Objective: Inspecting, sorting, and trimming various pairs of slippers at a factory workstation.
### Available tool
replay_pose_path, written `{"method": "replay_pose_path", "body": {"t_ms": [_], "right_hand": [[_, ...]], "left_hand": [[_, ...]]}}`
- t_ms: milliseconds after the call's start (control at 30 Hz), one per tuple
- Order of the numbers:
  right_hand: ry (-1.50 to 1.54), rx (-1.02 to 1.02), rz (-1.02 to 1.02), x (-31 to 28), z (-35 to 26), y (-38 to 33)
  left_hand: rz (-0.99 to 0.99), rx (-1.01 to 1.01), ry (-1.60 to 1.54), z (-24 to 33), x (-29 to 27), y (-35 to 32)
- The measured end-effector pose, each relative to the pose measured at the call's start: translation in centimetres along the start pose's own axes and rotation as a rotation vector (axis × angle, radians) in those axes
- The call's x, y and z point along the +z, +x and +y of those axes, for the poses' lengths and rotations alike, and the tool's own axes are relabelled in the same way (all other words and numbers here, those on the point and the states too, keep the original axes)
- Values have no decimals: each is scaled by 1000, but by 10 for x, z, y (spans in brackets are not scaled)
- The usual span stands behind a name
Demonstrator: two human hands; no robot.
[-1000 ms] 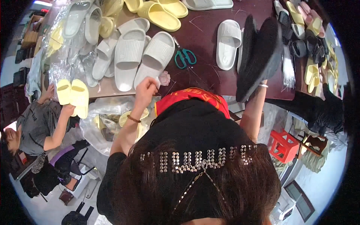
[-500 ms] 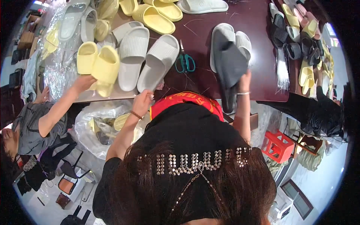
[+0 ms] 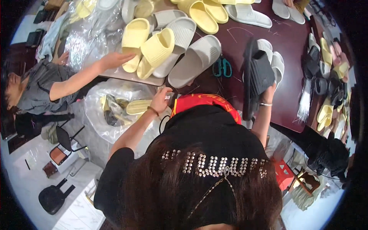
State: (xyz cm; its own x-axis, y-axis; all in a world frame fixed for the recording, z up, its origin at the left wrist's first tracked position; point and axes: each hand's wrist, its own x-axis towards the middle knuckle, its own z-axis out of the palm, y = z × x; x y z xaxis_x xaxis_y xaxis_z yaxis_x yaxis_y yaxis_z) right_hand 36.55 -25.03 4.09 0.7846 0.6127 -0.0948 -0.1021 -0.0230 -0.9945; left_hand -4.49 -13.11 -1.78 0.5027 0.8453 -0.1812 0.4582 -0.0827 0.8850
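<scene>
My right hand [image 3: 269, 93] is closed on a black slide slipper [image 3: 263, 74], which is tilted on its side with its ribbed strap facing right. It is held over the table beside a pair of pale grey slides [image 3: 277, 66]. My left hand [image 3: 160, 99] is at the table's front edge, fingers pinched around something small and whitish that I cannot make out. Just above it lies a larger grey slide [image 3: 197, 61], with another grey slide [image 3: 183, 32] behind. A pair of yellow slides [image 3: 156, 50] sits to their left. Teal-handled scissors [image 3: 222, 68] lie between the grey slides.
A co-worker's hand [image 3: 117, 60] reaches in from the left, near the yellow slides. Clear plastic wrapping [image 3: 90, 44] covers the table's left side. Below the edge is a plastic bag [image 3: 97, 122] with slippers inside. More slides [image 3: 326, 63] line the right. A red stool [image 3: 283, 174] stands on the floor.
The view has turned, shifting the table scene. The black slide in my right hand has tipped up, now showing its strap. The co-worker's hand has come off the yellow slides.
</scene>
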Motion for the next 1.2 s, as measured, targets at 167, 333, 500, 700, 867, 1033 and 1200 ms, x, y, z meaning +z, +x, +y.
{"method": "replay_pose_path", "body": {"t_ms": [167,333,500,700,867,1033,1200], "right_hand": [[76,24,56,-20,-7,1],[153,50,99,-21,-14,-8],[148,66,132,-21,-8,-11],[152,59,98,-14,-11,-20],[130,102,22,-20,-14,-8],[120,83,-78,-18,-12,4],[87,126,-231,1,-27,3]], "left_hand": [[-247,-332,101,-99,-1,-21],[-354,-199,575,-122,-7,-37],[-262,-243,429,-138,-8,-36],[32,-566,-229,-117,8,-14],[120,-371,-78,-47,10,-7],[227,-539,-769,36,26,1],[169,-380,-722,31,84,10]]}}
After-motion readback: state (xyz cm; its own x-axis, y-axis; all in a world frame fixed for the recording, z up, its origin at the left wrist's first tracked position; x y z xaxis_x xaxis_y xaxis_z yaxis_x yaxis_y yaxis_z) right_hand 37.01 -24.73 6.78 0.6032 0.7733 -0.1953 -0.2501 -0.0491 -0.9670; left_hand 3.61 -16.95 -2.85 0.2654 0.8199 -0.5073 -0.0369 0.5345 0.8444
